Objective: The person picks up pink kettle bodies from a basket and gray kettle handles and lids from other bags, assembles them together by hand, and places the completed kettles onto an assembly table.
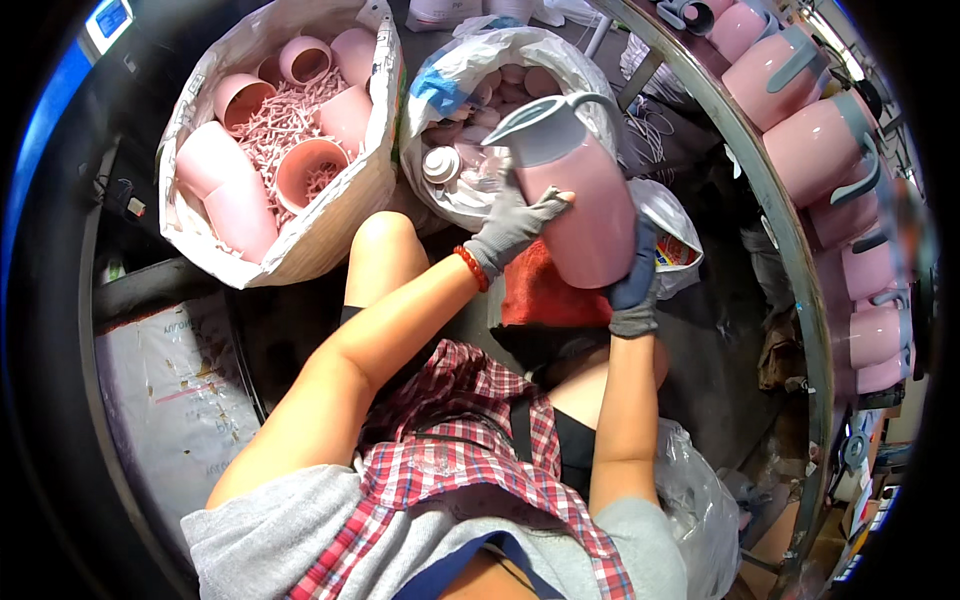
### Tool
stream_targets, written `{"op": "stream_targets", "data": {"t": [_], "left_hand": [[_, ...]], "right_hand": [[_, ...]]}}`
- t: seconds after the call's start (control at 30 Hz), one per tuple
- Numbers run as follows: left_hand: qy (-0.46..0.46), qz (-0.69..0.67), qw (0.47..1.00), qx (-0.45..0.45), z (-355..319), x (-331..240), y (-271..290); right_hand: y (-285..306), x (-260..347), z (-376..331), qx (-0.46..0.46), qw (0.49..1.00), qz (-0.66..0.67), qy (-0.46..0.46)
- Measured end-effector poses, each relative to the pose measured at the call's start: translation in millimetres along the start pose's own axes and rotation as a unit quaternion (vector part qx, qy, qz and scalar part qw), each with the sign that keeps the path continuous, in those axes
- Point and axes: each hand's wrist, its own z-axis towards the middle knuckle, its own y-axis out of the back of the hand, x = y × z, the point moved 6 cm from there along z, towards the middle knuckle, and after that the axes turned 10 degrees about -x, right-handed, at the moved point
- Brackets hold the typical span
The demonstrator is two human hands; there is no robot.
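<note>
A pink jug [583,215] with a grey spout, collar and handle is held up in front of me, tilted with its top toward the far left. My left hand [517,222], in a grey glove, grips its left side below the collar, thumb across the pink body. Around the lower right side and base wraps my right hand [637,280], in a darker glove. Beneath the jug, a red block-like thing [545,290] is partly hidden. Just behind the jug stands a white bag [590,65] of small pink and white parts.
At the far left, a large white sack [330,240] holds pink cylindrical shells and small pink pieces. Along the right runs a metal-edged bench [790,240] with several finished-looking pink jugs [815,150]. Clear plastic [690,490] lies by my right side; a printed carton [175,390] lies left.
</note>
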Motion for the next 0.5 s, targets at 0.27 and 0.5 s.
{"op": "stream_targets", "data": {"t": [0.27, 0.5], "left_hand": [[-0.137, 0.696, 0.658, 0.254, 112, 58, 61], [-0.041, 0.819, 0.481, 0.309, 151, 103, 116]], "right_hand": [[61, 61, 25, 0.06, 0.985, 0.109, 0.119], [75, 62, 32, -0.024, 0.984, 0.058, 0.166]]}}
